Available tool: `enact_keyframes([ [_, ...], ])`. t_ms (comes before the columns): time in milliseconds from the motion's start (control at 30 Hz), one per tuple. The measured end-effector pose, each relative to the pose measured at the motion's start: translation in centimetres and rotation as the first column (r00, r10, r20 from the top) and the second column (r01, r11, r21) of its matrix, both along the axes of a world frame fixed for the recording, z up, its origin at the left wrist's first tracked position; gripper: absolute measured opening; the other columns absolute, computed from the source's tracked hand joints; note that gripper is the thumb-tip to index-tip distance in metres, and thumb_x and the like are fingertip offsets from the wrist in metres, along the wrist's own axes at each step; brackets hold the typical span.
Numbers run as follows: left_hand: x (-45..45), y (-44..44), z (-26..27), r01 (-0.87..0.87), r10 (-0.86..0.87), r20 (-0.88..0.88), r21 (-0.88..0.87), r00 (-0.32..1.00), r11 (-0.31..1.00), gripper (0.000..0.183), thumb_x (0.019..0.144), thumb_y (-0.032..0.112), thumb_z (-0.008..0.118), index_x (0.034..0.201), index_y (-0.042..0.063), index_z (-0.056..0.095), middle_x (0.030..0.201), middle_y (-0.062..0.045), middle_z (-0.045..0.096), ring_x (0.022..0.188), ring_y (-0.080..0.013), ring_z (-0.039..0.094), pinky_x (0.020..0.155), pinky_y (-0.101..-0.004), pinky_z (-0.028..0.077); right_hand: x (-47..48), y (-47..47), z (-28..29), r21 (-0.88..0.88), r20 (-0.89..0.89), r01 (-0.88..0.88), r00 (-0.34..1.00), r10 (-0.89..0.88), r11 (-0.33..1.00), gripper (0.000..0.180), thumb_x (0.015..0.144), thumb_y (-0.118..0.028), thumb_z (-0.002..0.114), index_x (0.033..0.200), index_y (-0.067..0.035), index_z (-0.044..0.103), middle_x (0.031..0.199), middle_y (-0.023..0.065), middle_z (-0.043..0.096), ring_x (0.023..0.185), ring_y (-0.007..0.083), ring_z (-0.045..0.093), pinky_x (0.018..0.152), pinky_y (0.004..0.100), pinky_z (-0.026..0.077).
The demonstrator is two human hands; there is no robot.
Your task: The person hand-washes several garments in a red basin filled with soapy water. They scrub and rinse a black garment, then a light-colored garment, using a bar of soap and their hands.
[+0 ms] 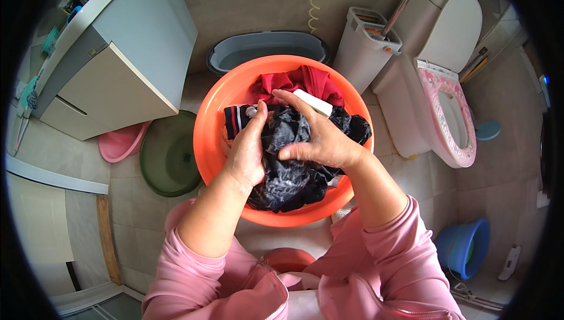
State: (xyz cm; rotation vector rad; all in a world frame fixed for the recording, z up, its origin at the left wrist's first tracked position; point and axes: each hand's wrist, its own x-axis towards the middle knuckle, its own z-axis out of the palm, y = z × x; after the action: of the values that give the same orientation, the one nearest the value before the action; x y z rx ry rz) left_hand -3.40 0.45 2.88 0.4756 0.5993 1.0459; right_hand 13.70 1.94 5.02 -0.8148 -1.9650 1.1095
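Observation:
Both hands are on a wet black cloth garment [288, 130] with whitish suds, over an orange plastic basin [209, 113]. My left hand [249, 148] presses its left side, thumb pointing up. My right hand [324, 137] curves over it from the right, thumb and fingers around the bunched fabric. A white block, likely a bar of soap [313, 103], lies just beyond the right hand's knuckles. Red cloth [304, 82] fills the far side of the basin. A dark striped band of fabric [235, 119] shows at the left. More black cloth hides the basin's bottom.
Behind the basin stands a grey oval tub [269, 42], beside a mop bucket [359, 51]. A toilet [440, 95] is at right, a vanity cabinet [114, 86] at left. A green basin [169, 157] and a pink basin [121, 146] lie left; a blue bucket [460, 249] lower right.

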Motion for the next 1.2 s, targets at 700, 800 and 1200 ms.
enact_keyframes([
  [700,-2.9,0.7,-1.3,0.069,-0.054,-0.1,0.157,0.994,0.985,0.039,0.09,0.022,0.054,0.123,0.002,0.056,0.12,-0.01,0.061,0.109,-0.0221,0.058,0.099,-0.0364,0.042,7.3,1.5,0.3,-0.777,-0.583,0.116,0.238,-0.777,0.619,0.021,0.081,-0.011,0.058,0.1,-0.001,0.058,0.093,0.0122,0.064,0.084,0.0253,0.064,0.079,0.0395,0.054],
  [800,-1.7,0.5,-0.4,0.012,0.001,0.139,-0.094,0.99,0.996,0.052,0.094,0.041,0.042,0.13,0.005,0.05,0.129,-0.014,0.055,0.116,-0.0297,0.054,0.103,-0.0422,0.04,5.2,0.0,-0.7,-0.368,-0.481,0.466,0.646,-0.594,0.805,0.039,0.067,-0.002,0.064,0.105,-0.003,0.057,0.105,0.0125,0.063,0.092,0.0212,0.062,0.089,0.0354,0.049],
  [1200,1.9,-0.5,-4.8,-0.101,0.101,-0.043,-0.005,0.994,0.995,0.036,0.099,0.032,0.041,0.122,0.006,0.053,0.112,-0.003,0.059,0.105,-0.0169,0.055,0.095,-0.03,0.043,-5.8,-1.8,-5.7,0.109,-0.379,0.701,0.685,-0.622,0.705,0.042,0.065,-0.006,0.067,0.105,-0.002,0.053,0.107,0.0198,0.053,0.101,0.0365,0.052,0.092,0.0404,0.042],
])
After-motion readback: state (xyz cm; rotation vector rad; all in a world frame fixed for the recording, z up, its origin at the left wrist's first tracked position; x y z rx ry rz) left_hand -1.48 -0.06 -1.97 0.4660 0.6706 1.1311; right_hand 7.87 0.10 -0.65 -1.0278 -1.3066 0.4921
